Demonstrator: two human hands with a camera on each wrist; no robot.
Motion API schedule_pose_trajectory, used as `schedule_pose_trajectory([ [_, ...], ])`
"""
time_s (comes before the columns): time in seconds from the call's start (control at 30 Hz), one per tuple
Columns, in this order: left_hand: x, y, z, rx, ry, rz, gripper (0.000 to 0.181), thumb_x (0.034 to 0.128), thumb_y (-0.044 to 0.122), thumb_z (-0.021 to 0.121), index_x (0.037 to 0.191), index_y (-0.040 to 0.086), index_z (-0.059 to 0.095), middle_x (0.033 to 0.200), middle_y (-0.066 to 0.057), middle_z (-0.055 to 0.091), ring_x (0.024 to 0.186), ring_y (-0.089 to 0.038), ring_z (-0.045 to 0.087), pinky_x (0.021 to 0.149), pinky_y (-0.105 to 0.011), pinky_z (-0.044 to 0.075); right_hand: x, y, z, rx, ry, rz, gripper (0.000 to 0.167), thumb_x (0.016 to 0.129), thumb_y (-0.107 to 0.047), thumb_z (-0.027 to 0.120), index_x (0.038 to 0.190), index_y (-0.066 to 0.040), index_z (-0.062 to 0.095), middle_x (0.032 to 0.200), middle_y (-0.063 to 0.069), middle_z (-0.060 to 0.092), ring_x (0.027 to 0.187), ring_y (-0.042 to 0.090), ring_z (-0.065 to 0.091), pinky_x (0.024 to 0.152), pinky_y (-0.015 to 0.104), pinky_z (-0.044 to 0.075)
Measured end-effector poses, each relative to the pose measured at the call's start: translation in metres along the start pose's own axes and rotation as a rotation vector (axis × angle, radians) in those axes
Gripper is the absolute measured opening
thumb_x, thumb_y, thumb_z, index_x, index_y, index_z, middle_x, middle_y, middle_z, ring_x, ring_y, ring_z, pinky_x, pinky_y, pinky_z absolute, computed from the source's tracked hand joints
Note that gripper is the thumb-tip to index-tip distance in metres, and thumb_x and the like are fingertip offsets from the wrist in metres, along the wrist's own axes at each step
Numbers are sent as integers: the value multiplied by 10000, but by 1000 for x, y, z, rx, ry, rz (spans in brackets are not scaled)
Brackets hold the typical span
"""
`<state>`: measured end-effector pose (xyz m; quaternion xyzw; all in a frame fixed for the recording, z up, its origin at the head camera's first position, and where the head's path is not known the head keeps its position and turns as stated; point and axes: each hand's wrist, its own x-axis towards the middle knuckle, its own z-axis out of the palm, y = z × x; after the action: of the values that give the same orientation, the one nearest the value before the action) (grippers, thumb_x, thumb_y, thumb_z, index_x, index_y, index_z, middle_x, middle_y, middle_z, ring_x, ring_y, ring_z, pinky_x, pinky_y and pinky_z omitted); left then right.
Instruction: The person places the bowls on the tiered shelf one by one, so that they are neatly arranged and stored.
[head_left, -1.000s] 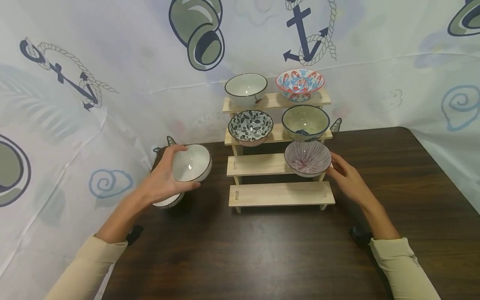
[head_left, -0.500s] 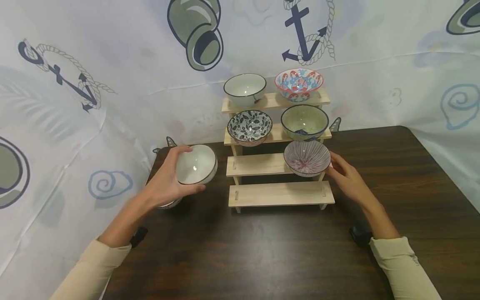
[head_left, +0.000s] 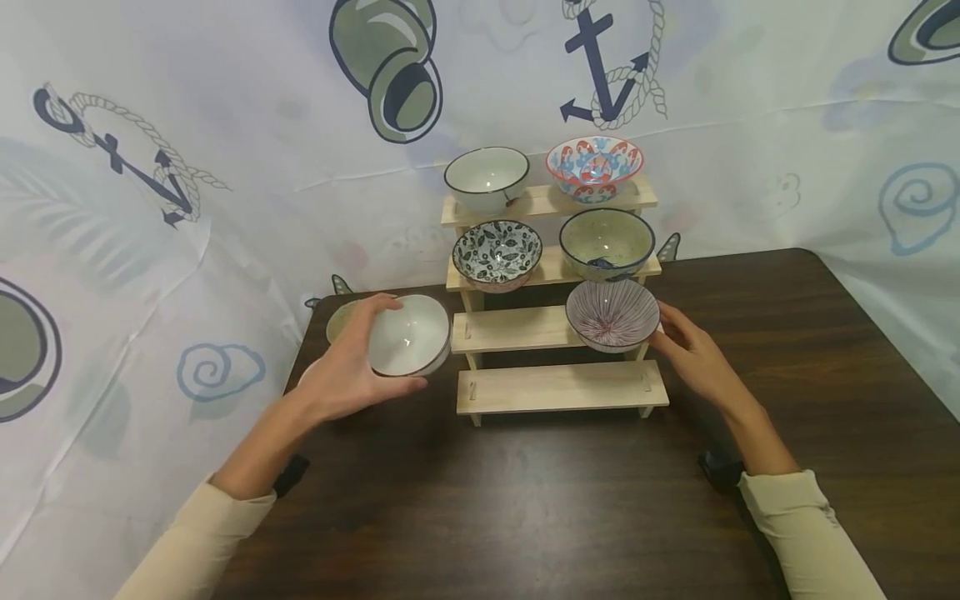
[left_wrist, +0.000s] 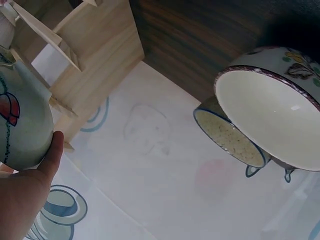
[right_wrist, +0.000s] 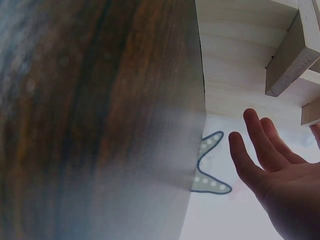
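Note:
My left hand [head_left: 341,379] grips a white bowl [head_left: 408,335] with a thin dark rim, tilted beside the left end of the wooden stand [head_left: 510,331]. In the left wrist view that bowl [left_wrist: 30,125] shows a pale outside with a red and dark-blue motif. My right hand [head_left: 697,358] is at the right end of the third step, fingers by the rim of a purple-streaked bowl [head_left: 613,315] on that step. In the right wrist view several fingers [right_wrist: 265,145] of it are spread and relaxed; its contact with the bowl is hidden there.
Higher steps carry a white bowl [head_left: 487,179], a red-and-blue bowl [head_left: 595,167], a black floral bowl [head_left: 497,254] and an olive bowl [head_left: 607,242]. Behind my left hand stand a cream bowl [left_wrist: 270,115] and a speckled, blue-rimmed bowl [left_wrist: 227,132] on the dark table [head_left: 525,500].
My left hand has moved right with the white bowl, up to the stand's left side, uncovering part of a greenish bowl behind it. The right hand has stayed in place.

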<state>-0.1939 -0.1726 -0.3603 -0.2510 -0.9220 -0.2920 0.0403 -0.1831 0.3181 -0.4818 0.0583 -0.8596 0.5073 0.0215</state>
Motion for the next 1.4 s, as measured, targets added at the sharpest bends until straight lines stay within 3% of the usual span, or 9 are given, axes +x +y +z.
schedule_pose_trajectory([
  [0.27,0,7,7,-9,22,61,990,668,405,956,1453,157,406,1550,-53,395,1397,-285,447,1063,-523,454,0,3,0,13,-12,2,629,1090,-381,500,1650,-216,267,1616,243,389,1440,508,436,1133,705,358],
  [0.67,5,21,18,-32,-4,116,993,663,427,958,1453,152,424,1580,-65,373,1444,-288,422,1141,-537,402,-2,1,2,11,2,0,626,1082,-421,505,1640,-223,298,1608,209,419,1450,473,439,1147,681,360],
  [1.4,12,40,34,1,16,151,985,661,479,946,1436,147,437,1576,-121,393,1429,-275,458,1109,-509,457,0,-2,-1,-13,-3,5,625,1086,-409,498,1643,-221,289,1599,216,435,1438,467,458,1140,684,367],
])
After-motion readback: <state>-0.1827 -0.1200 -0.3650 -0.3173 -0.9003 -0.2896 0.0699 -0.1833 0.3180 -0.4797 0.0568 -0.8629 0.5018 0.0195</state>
